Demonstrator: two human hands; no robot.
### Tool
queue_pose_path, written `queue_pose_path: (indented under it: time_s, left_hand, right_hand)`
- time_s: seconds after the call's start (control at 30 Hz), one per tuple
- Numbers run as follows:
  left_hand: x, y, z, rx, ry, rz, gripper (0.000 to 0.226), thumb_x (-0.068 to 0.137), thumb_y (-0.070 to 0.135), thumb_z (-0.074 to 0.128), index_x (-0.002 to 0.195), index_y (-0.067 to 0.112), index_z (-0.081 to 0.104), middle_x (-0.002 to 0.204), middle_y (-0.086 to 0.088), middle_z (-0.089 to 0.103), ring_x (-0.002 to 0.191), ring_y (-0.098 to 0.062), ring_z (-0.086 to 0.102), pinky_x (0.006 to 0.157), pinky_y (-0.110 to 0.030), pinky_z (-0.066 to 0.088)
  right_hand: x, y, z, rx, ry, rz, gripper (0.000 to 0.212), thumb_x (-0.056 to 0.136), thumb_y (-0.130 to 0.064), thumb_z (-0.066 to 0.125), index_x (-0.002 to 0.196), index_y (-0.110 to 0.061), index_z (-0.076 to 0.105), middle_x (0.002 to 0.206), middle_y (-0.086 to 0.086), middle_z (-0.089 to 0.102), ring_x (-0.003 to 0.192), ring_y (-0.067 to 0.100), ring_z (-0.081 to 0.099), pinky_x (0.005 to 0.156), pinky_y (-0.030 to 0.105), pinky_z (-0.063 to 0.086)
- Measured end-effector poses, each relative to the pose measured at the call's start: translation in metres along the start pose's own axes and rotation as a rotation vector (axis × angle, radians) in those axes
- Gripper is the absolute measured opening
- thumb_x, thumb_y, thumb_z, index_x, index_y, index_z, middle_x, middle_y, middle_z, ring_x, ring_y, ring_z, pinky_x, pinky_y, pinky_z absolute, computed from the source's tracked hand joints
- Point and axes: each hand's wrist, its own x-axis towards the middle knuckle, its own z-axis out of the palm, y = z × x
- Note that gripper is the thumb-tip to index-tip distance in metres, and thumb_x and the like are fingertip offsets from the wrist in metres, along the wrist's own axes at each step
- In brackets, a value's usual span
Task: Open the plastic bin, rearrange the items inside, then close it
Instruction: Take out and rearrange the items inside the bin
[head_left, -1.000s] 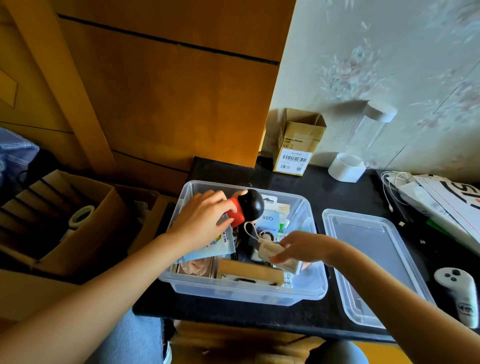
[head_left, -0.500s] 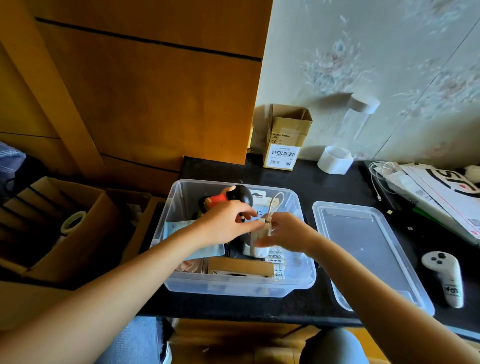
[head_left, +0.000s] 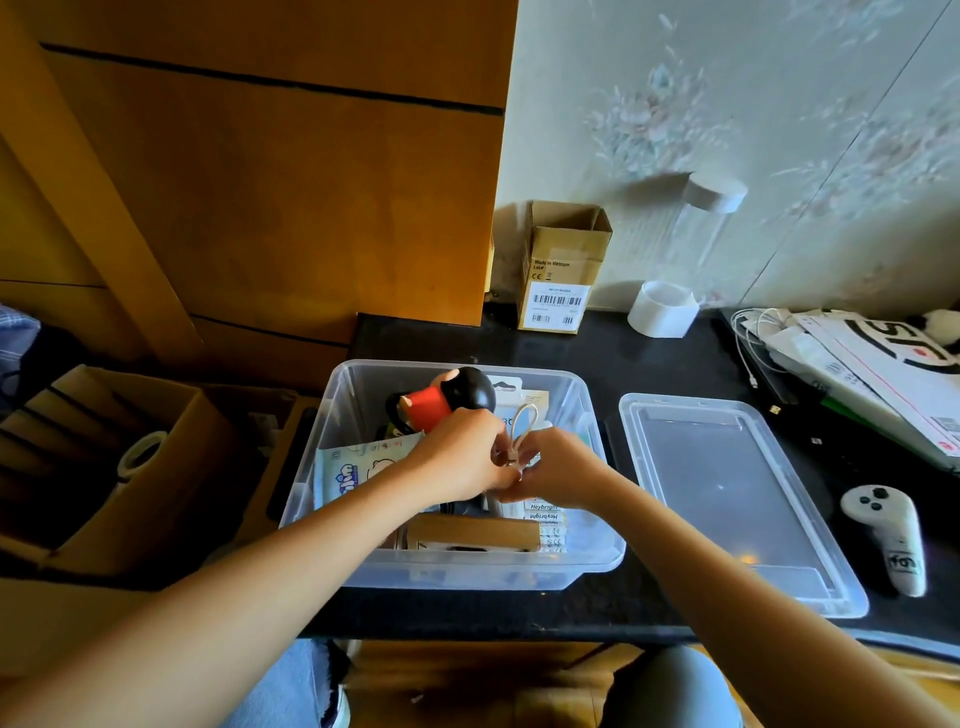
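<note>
Nearest me the open plastic bin (head_left: 363, 566) sits on the bench, holding packets beneath my hands. My left hand (head_left: 460, 457) and right hand (head_left: 558, 467) pinch a looped white cable (head_left: 523, 422). Beyond my left hand a red-and-black toy (head_left: 447, 400) lies slanted up-right. The lid (head_left: 727, 493) lies right, lengthwise away.

The small brown cardboard box (head_left: 563, 265) by the wall says "Made in Vietnam" and "Lot#", with a CE mark under it. Its white sticker has a barcode; the tiny print there is too small to read. Inside the plastic bin (head_left: 363, 551), near its front wall, a white pack (head_left: 543, 512) says "Heybright" twice. Right of the bin, the white controller (head_left: 891, 540) shows "fg". Big black letters on the flat white package (head_left: 893, 353) look like "S".
</note>
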Motion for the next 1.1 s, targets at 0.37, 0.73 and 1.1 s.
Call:
queue_pose_path:
  time_s: [0.37, 0.73, 1.1]
  left_hand:
    - [-0.002, -0.01, 0.025, 0.064, -0.099, 0.055, 0.014, 0.076, 0.023, 0.071, 0.078, 0.012, 0.063, 0.071, 0.004, 0.061, 0.059, -0.006, 0.049, 0.052, -0.019, 0.033]
    - [0.0, -0.015, 0.028, -0.024, -0.085, -0.023, 0.022, 0.078, 0.01, 0.07, 0.067, 0.021, 0.054, 0.072, 0.005, 0.06, 0.069, -0.011, 0.056, 0.059, -0.02, 0.04]
    - [0.003, -0.009, 0.016, 0.146, -0.19, -0.215, 0.03, 0.075, 0.031, 0.077, 0.086, 0.008, 0.06, 0.074, 0.0, 0.057, 0.067, -0.017, 0.055, 0.048, -0.021, 0.035]
  right_hand:
    - [0.002, 0.003, -0.01, -0.243, -0.124, 0.057, 0.036, 0.085, -0.003, 0.057, 0.121, -0.01, 0.06, 0.119, 0.008, 0.062, 0.102, 0.025, 0.06, 0.085, 0.03, 0.052]
    - [0.004, 0.0, -0.006, -0.013, -0.374, 0.227, 0.036, 0.087, -0.022, 0.066, 0.118, -0.005, 0.06, 0.109, 0.011, 0.07, 0.09, 0.02, 0.071, 0.085, 0.028, 0.054]
    - [0.002, 0.001, -0.003, -0.088, -0.055, 0.139, 0.015, 0.083, -0.01, 0.062, 0.089, -0.002, 0.074, 0.087, 0.012, 0.073, 0.078, 0.023, 0.071, 0.079, 0.038, 0.057]
